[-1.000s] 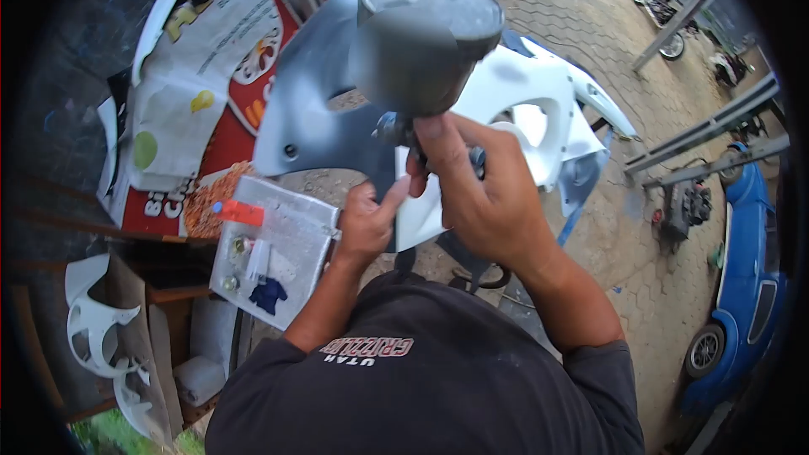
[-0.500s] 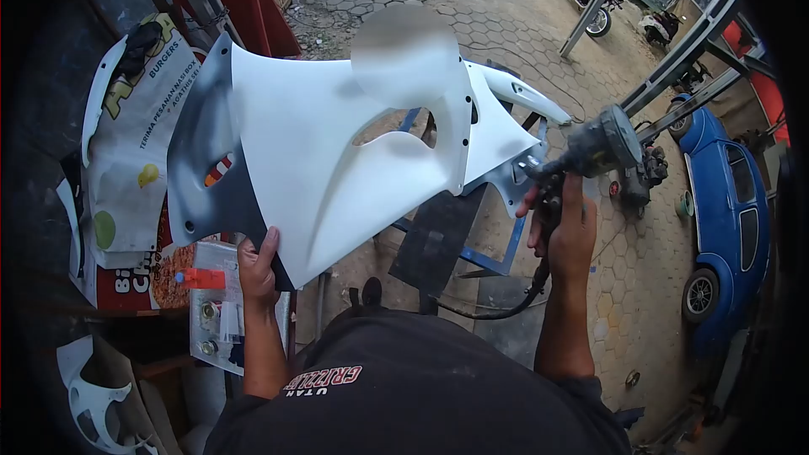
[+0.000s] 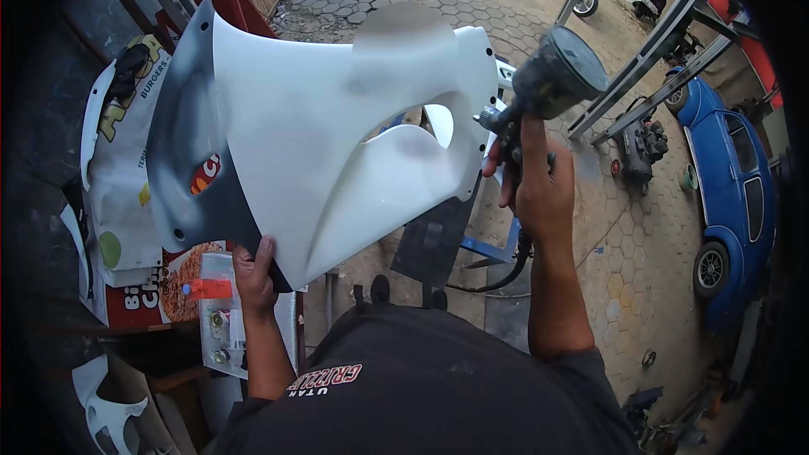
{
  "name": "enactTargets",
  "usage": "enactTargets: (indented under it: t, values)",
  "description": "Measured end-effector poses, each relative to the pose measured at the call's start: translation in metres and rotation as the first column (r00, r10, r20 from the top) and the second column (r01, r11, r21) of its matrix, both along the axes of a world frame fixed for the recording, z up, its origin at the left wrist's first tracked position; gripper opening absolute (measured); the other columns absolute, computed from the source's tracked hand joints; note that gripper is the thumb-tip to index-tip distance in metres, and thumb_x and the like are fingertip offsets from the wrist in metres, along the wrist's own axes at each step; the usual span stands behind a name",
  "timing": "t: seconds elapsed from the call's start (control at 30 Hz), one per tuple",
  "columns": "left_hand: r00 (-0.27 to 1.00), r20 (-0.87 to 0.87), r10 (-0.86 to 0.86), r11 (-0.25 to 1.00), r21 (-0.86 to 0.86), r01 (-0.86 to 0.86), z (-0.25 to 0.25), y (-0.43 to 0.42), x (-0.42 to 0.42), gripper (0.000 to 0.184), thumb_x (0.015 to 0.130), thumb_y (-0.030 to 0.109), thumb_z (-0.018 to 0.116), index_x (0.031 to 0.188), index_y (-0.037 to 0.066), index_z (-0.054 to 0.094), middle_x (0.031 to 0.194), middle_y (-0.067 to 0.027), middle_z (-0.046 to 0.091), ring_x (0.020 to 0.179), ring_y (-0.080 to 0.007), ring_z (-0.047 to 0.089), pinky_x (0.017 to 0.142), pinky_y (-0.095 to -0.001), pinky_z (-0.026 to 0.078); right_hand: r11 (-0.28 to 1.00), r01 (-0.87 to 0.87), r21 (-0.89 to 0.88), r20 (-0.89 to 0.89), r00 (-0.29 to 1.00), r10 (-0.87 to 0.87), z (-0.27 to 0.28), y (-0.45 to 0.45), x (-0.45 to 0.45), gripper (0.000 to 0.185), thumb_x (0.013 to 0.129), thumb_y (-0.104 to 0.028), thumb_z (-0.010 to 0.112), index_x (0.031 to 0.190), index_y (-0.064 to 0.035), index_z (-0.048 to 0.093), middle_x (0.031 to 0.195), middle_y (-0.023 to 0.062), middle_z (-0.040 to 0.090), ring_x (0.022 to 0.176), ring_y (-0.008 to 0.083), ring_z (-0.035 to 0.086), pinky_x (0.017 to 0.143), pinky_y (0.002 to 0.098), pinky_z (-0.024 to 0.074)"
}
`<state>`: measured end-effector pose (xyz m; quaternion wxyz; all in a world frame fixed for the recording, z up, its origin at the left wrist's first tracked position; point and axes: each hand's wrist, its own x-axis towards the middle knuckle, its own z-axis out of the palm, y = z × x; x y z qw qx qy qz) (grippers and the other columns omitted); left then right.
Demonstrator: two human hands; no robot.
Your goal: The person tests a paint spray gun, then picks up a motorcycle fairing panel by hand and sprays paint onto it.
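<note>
A large motorcycle fairing panel (image 3: 286, 118), mostly white with a dark grey left end, is held up in front of me. My left hand (image 3: 255, 274) grips its lower edge, thumb on the face and fingers hidden behind. In my right hand (image 3: 539, 181) is a spray gun (image 3: 510, 122) with a dark cup on top, its nozzle pointing left at the panel's right edge. The hose (image 3: 506, 278) hangs below that hand. A blurred round patch covers part of the panel's upper middle.
Another white panel (image 3: 506, 74) shows behind the right edge, near a blue metal stand (image 3: 489, 248). At left are a printed banner (image 3: 126, 194) and a tray (image 3: 291, 329) with a red bottle (image 3: 209, 288). A blue car (image 3: 733, 194) and an engine (image 3: 638, 152) stand right.
The fairing panel has come up and closer, covering more of the white panel behind. My right hand has moved up and slightly left with the spray gun. My left hand keeps its grip.
</note>
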<state>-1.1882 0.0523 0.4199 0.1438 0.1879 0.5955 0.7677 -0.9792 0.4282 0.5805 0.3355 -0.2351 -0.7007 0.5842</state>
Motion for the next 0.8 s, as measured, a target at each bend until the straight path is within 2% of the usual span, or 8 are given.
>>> enactTargets:
  t: [0.3,0.57,0.67,0.8]
  values:
    - [0.999,-0.044,0.020,0.999,-0.031,-0.021,0.001,0.002,0.007,0.035,0.115,0.017,0.073,0.142,-0.005,0.074,0.139,-0.0134,0.080,0.128,-0.0213,0.074,0.116,-0.0392,0.053,1.000,-0.027,0.002,0.042,0.999,0.027,0.008,-0.008,-0.021,0.075,0.123,-0.063,0.049,0.092,0.0005,0.074,0.071,0.0039,0.068,0.053,0.0092,0.057,0.050,0.0286,0.0443]
    - [0.997,-0.075,0.033,0.997,-0.072,-0.039,-0.003,0.001,0.008,0.034,0.115,0.016,0.073,0.140,-0.006,0.075,0.137,-0.0129,0.081,0.126,-0.0204,0.074,0.115,-0.0380,0.053,0.983,-0.184,0.004,0.107,0.977,0.183,0.015,-0.027,-0.036,0.079,0.122,-0.068,0.048,0.090,-0.0003,0.072,0.070,0.0031,0.067,0.052,0.0101,0.057,0.051,0.0297,0.0454]
    - [0.993,-0.108,0.044,0.993,-0.107,-0.055,0.001,0.003,0.009,0.032,0.115,0.017,0.073,0.137,-0.006,0.077,0.134,-0.0126,0.082,0.123,-0.0205,0.075,0.113,-0.0375,0.053,0.976,-0.210,-0.058,0.102,0.971,0.215,0.020,-0.032,-0.041,0.080,0.121,-0.069,0.049,0.089,-0.0002,0.072,0.070,0.0032,0.067,0.052,0.0101,0.057,0.051,0.0298,0.0454]
    - [0.989,-0.142,0.044,0.987,-0.148,-0.065,0.005,0.003,0.011,0.032,0.116,0.019,0.074,0.134,-0.006,0.078,0.129,-0.0124,0.083,0.119,-0.0199,0.075,0.110,-0.0373,0.054,0.980,-0.199,-0.030,0.115,0.973,0.201,0.018,-0.027,-0.045,0.080,0.121,-0.070,0.049,0.089,-0.0004,0.072,0.070,0.0038,0.068,0.052,0.0097,0.057,0.051,0.0291,0.0459]
